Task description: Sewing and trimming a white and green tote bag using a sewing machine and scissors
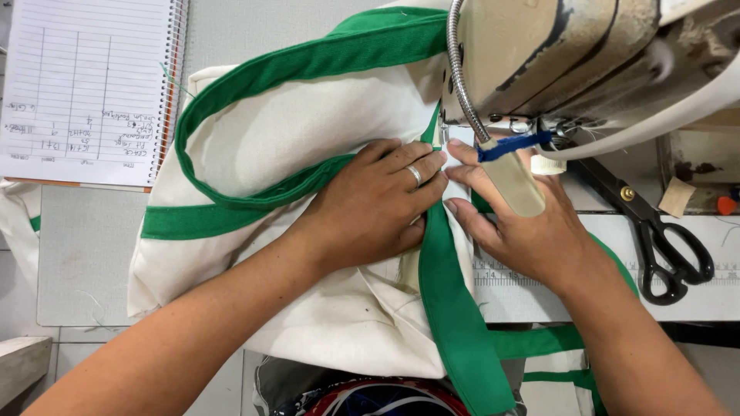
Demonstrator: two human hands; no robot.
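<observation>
A: Where are the hands?

B: Both lie flat on the bag (308, 131), a cream cloth one with green trim, spread over the tabletop (85, 246) under the sewing machine (586, 54). The left hand (378, 204) is palm down, fingers together and stretched toward the machine, with a ring (415, 174) on one finger. It presses the cloth and grips nothing.

A: And the right hand?

B: The right hand (524, 227) is also palm down, just beside the left, its fingertips almost meeting the left's. It pins a green strap (455, 308) that runs from between the two hands back toward the person. Neither hand is closed around anything.

A: What is right ahead of the fingertips?

B: The foot of the machine, just beyond them. I cannot make out the needle. A bendy metal lamp neck (461, 77) comes down from above and ends in a beige head (515, 181) over the right hand, with blue tape (512, 146) wound where neck and head join.

A: Anything off to the sides?

B: Black scissors (663, 243) lie outside the right hand, near a ruler (524, 273) set along the tabletop edge. Well outside the left hand, a spiral notebook (85, 85) lies open with handwriting on it. The bag's second green handle (262, 85) loops beyond the left hand.
</observation>
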